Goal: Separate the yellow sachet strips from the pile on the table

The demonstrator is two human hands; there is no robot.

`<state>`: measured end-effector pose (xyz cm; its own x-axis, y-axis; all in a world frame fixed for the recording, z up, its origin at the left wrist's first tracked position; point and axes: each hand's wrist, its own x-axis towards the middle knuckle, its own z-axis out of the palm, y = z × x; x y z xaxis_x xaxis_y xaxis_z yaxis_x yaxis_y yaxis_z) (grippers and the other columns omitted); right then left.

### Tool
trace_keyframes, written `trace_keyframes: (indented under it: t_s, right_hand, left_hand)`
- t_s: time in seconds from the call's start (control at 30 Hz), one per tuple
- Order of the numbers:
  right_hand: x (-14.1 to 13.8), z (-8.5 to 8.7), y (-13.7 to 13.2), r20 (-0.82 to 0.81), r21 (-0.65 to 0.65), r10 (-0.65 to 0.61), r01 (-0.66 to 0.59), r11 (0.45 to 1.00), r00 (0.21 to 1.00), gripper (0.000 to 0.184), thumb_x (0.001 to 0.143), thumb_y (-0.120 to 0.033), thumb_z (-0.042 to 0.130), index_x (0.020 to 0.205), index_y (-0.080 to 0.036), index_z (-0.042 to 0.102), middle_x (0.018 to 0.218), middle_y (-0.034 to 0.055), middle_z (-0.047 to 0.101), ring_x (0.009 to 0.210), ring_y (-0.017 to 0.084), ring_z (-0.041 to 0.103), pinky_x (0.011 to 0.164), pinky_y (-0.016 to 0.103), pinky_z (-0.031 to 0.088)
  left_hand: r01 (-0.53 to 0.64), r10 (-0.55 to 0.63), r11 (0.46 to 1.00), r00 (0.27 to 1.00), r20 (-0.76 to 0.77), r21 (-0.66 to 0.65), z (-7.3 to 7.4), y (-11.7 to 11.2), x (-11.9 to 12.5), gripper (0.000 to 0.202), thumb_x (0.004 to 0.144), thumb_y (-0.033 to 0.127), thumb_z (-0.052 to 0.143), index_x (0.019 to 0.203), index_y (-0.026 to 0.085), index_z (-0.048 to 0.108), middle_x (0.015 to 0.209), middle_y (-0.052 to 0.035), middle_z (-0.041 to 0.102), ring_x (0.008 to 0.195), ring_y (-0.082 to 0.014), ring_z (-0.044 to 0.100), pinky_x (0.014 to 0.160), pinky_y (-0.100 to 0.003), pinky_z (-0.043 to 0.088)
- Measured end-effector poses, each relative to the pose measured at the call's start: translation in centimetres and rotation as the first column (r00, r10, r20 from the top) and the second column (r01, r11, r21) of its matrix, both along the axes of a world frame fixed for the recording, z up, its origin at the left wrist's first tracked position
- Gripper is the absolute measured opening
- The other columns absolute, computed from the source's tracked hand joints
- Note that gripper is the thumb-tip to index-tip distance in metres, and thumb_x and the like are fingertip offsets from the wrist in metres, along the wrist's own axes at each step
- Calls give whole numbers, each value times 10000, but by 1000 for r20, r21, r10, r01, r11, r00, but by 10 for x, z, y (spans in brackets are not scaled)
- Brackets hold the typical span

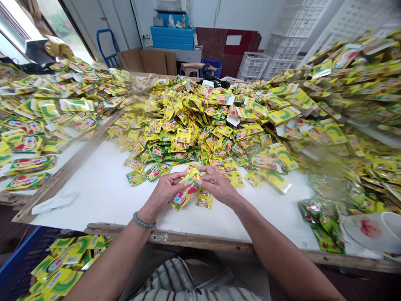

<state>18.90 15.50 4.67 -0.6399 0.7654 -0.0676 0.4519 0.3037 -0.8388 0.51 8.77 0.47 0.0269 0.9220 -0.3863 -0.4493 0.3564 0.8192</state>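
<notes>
My left hand [164,193] and my right hand [219,184] meet over the white table [103,188], both pinching a small stack of yellow and green sachets [188,190] between the fingertips. A green bead bracelet [143,222] circles my left wrist. Just beyond the hands a big heap of the same small sachets [203,125] covers the middle of the table. One loose sachet [204,199] lies under my right hand.
Larger yellow packs are piled at the left [46,108] and the right [354,96]. A blue crate [19,263] with packs stands at the lower left. A white bowl [372,230] sits at the right edge. White crates [282,50] stand at the back.
</notes>
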Motion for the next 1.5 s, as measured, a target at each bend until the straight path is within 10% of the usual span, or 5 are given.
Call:
trace_keyframes:
  t_s: [0.37, 0.7, 1.17, 1.37, 1.5]
  right_hand:
    - [-12, -7, -5, -104, 323, -292, 310, 894, 951, 203, 785, -435, 729, 866, -249, 733, 1043, 76, 641, 1071, 266, 511, 985, 463, 346]
    - [-7, -2, 1, -46, -51, -215, 213, 976, 976, 260, 826, -476, 649, 755, -256, 768, 1177, 66, 617, 1184, 295, 473, 1061, 527, 265]
    - [-6, 2, -1, -46, 140, -92, 97, 985, 995, 174, 881, -329, 621, 826, -303, 784, 1216, 32, 623, 1236, 273, 425, 1090, 525, 254]
    - [-14, 1, -9, 12, 127, -17, 16, 992, 1000, 238, 884, -410, 614, 789, -273, 783, 1253, 47, 591, 1266, 275, 384, 1106, 492, 271]
    - [-15, -3, -8, -64, 107, -194, 200, 974, 979, 203, 881, -401, 612, 844, -263, 757, 1155, 61, 633, 1201, 257, 477, 1086, 490, 306]
  left_hand:
    - [-118, 114, 991, 992, 62, 59, 9, 4, 3, 512, 589, 318, 879, 1028, 135, 689, 820, -54, 765, 685, -173, 704, 669, -251, 549]
    - [-13, 12, 998, 1000, 18, 58, 15, 0, 3, 496, 605, 335, 864, 1035, 157, 690, 904, -43, 757, 722, -175, 694, 665, -258, 547]
    - [162, -162, 987, 987, -18, 13, 9, -3, 10, 341, 666, 370, 824, 906, 167, 692, 753, -9, 733, 594, -147, 644, 578, -237, 495]
    - [74, -74, 997, 997, -5, 33, 9, -2, 12, 422, 595, 383, 858, 903, 145, 695, 773, -10, 725, 642, -150, 649, 607, -234, 502]
    - [-27, 27, 999, 1000, -5, 18, 8, 2, 14, 516, 573, 375, 873, 962, 165, 607, 761, -1, 721, 617, -156, 660, 605, -255, 524]
